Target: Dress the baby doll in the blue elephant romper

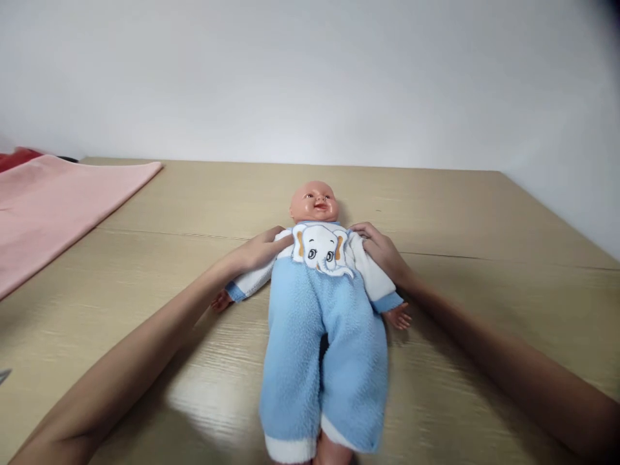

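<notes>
A baby doll [314, 201] lies on its back on the wooden table [484, 219], head away from me. It wears a fleecy blue and white romper [323, 336] with an elephant patch on the chest. My left hand [259, 249] lies on the doll's shoulder at the left, fingers pressed into the white sleeve. My right hand [380, 248] rests on the opposite shoulder, fingers curled against the fabric there. Both forearms reach in from the bottom corners.
A pink cloth [53, 200] is spread over the table's far left part, with a red edge behind it. A plain white wall rises behind the table. A small grey object shows at the left frame edge [4, 376].
</notes>
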Available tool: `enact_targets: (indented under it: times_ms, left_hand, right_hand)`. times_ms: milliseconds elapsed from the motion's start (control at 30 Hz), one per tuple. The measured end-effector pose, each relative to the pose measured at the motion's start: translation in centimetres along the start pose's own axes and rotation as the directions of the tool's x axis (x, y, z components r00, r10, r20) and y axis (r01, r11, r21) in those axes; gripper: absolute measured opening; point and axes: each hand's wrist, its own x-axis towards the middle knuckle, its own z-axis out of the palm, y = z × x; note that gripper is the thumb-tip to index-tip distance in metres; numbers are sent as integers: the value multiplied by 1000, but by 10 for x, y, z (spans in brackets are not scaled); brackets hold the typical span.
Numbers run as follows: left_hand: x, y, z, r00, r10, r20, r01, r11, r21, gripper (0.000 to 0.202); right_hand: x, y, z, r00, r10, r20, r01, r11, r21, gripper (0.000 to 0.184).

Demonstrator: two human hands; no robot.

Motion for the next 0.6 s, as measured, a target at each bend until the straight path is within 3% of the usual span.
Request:
enact_targets:
  times_ms: [133, 333, 500, 600]
  left_hand:
    - [-7, 11, 7, 998, 20, -63, -23, 998, -51, 75]
    - [-38, 27, 8, 994, 47, -94, -60, 988, -139, 75]
    - [-81, 33, 20, 991, 26, -132, -63, 957, -282, 70]
    - [-122, 36, 35, 982, 14, -186, -79, 933, -350, 68]
  right_hand:
    - [-5, -8, 7, 994, 84, -65, -77, 992, 104, 39]
    - [-30, -39, 8, 989, 144, -30, -135, 968, 212, 33]
    - [-58, -73, 3, 991, 133, 19, -134, 963, 233, 28]
    - [-76, -96, 2, 983, 157, 93, -177, 944, 279, 29]
